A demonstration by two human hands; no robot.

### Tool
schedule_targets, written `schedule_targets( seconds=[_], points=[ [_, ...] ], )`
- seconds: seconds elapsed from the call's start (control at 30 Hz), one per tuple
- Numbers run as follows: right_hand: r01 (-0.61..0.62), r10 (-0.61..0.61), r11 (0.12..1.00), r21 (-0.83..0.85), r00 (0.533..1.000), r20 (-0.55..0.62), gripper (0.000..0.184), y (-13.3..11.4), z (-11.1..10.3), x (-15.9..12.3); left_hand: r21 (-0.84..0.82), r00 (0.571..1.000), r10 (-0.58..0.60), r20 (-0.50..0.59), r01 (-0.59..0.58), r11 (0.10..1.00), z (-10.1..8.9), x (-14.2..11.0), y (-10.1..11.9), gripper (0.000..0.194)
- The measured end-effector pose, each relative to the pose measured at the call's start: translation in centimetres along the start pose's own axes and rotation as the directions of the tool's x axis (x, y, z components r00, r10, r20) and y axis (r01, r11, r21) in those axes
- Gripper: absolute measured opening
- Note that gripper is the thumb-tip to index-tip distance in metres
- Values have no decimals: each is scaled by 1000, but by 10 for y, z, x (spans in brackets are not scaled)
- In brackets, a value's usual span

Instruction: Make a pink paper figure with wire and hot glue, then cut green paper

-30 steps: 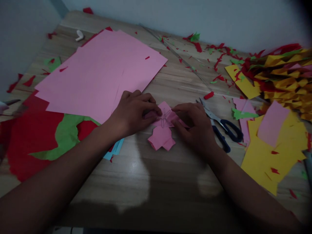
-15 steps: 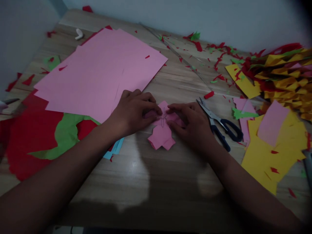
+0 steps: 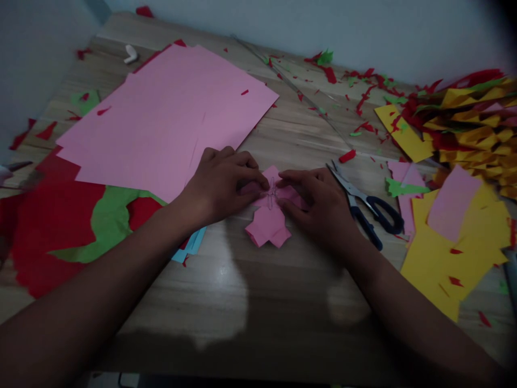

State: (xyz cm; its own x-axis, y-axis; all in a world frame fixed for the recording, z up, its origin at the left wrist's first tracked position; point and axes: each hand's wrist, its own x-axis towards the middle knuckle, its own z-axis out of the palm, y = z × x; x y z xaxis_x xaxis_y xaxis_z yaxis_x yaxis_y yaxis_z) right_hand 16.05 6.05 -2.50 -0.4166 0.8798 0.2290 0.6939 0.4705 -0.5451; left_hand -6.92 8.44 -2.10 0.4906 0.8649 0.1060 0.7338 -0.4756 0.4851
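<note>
A folded pink paper flower (image 3: 267, 225) lies on the table in front of me. Thin, wire-like pieces that look like paper clips (image 3: 271, 196) cross at its centre. From the left, my left hand (image 3: 226, 186) pinches the flower with thumb and forefinger close to these wires. My right hand (image 3: 315, 202) mirrors it from the right, thumb and finger pressed near the centre. The fingers hide the flower's side petals in part, and whether they grip the wires themselves I cannot tell. Scissors (image 3: 357, 196) with dark blue handles lie just right of my right hand, blades partly apart.
Large pink sheets (image 3: 161, 118) are stacked at the back left, beside red paper (image 3: 60, 231) and a green cutout (image 3: 100, 226). Yellow sheets (image 3: 438, 264) lie on the right, below a folded multicoloured paper pile (image 3: 480, 129). A ruler-like strip (image 3: 291, 86) and red scraps lie behind.
Both hands stay at the flower's centre with almost no movement. The view has shifted very slightly.
</note>
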Motion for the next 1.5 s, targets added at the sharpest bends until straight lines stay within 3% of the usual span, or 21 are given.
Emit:
schedule_targets(
  seconds=[0.53, 1.03, 1.27, 1.4, 1.5],
  points=[
    [83, -81, 995, -48, 996, 33, 32, 3, 3, 0, 0, 1000, 1, -25, -1, 1000, 2, 0, -1, 14],
    [78, -79, 997, 16, 996, 41, 41, 6, 3, 0, -16, 999, 1, -50, -2, 1000, 3, -1, -2, 13],
    [88, -88, 996, 17, 995, 42, 41, 6, 3, 0, -89, 994, -42, -100, 33, 995, 1, -1, 0, 22],
    [119, -118, 989, 82, 993, -15, 37, 5, 0, -1, -222, 978, -106, -180, 65, 973, 0, -1, 1, 17],
    [130, -106, 979, 158, 983, -152, 30, 6, 0, -3, -319, 949, -208, -237, 126, 939, 0, -3, 2, 15]
  ],
)
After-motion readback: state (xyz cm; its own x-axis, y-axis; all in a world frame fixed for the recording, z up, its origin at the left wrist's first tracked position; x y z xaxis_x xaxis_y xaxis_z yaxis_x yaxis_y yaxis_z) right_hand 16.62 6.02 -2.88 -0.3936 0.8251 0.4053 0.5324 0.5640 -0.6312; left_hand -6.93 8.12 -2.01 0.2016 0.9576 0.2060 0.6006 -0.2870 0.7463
